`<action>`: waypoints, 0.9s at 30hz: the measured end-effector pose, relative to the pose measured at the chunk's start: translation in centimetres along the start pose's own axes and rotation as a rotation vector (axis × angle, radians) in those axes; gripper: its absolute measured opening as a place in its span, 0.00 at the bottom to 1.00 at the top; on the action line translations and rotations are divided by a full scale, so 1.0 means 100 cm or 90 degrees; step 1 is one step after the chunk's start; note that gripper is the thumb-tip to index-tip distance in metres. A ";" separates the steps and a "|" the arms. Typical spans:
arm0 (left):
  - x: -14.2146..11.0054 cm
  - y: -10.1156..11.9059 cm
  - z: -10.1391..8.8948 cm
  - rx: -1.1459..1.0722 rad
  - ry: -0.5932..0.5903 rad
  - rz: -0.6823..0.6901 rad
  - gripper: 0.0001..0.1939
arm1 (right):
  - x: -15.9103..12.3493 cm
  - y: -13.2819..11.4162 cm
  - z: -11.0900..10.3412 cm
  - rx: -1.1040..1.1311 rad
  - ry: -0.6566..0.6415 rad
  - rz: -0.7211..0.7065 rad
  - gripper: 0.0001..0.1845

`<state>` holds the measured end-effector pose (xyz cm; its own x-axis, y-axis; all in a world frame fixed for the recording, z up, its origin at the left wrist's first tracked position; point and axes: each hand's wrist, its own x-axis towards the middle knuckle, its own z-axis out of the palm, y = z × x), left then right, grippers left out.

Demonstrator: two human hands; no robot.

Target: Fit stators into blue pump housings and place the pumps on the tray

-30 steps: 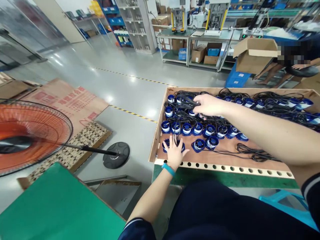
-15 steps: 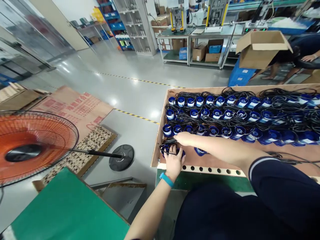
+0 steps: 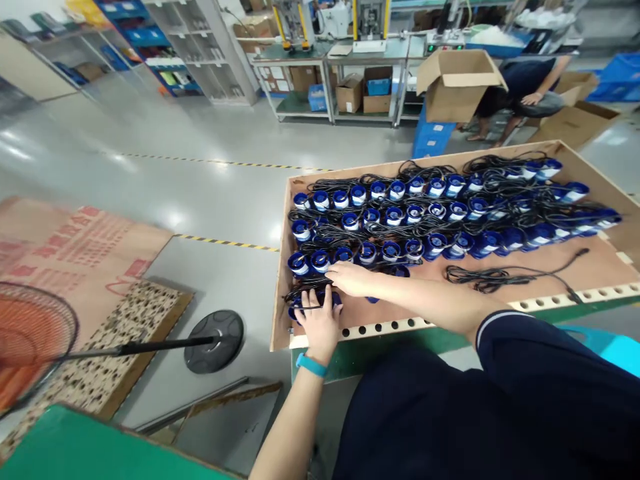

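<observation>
My left hand (image 3: 320, 325), with a blue band at the wrist, lies with fingers spread over a blue cylindrical part (image 3: 295, 312) in the near left corner of a wooden crate (image 3: 278, 293). A black cable (image 3: 306, 285) runs by its fingertips. Just beyond, my right hand (image 3: 349, 277) is closed at that cable, its fingertips partly hidden. Several rows of blue round parts (image 3: 367, 252) with white labels fill the crate's far side, coiled black cables between them. Another blue part (image 3: 400, 271) is partly hidden behind my right forearm.
A loose black cable (image 3: 493, 277) lies on the crate floor to the right. A strip with holes (image 3: 410, 325) edges the near side. On the left stand an orange fan (image 3: 30, 347) and a green-topped table (image 3: 90, 447). Beyond the crate, a person (image 3: 520, 87) bends near a cardboard box (image 3: 460, 87).
The view has swung right, bringing the crate's right end and the loose cable into sight. Both hands stay at the same corner; the left fingers look slightly more spread.
</observation>
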<state>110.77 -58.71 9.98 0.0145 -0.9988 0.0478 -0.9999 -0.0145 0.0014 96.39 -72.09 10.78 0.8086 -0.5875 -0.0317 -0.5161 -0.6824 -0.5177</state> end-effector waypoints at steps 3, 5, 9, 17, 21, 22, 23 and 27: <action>-0.024 -0.013 -0.008 -0.054 0.058 0.058 0.31 | -0.072 0.010 -0.014 0.049 0.215 -0.012 0.12; -0.043 -0.023 -0.014 -0.124 0.132 0.092 0.37 | -0.138 0.025 -0.015 0.059 0.315 0.065 0.15; -0.057 -0.033 -0.018 -0.188 0.222 0.098 0.52 | -0.286 0.059 0.007 -0.044 0.415 0.372 0.23; -0.011 -0.014 -0.008 -0.107 0.120 0.110 0.47 | -0.428 0.079 0.023 -0.119 0.285 0.595 0.26; -0.008 0.010 -0.017 -0.065 0.173 0.127 0.45 | -0.419 0.100 0.017 -0.103 0.181 0.523 0.28; -0.007 0.020 -0.018 -0.055 0.156 0.183 0.43 | -0.416 0.106 0.017 -0.111 0.157 0.507 0.28; -0.004 0.031 -0.018 -0.043 0.121 0.249 0.40 | -0.414 0.113 0.016 -0.120 0.134 0.490 0.28; 0.021 0.078 -0.004 0.016 -0.068 0.405 0.35 | -0.414 0.141 0.015 -0.137 0.081 0.423 0.22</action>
<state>103.02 -60.93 10.47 -0.5800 -0.8117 -0.0683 -0.8128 0.5823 -0.0180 56.04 -56.77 3.48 0.2705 -0.9466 -0.1756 -0.9438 -0.2248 -0.2422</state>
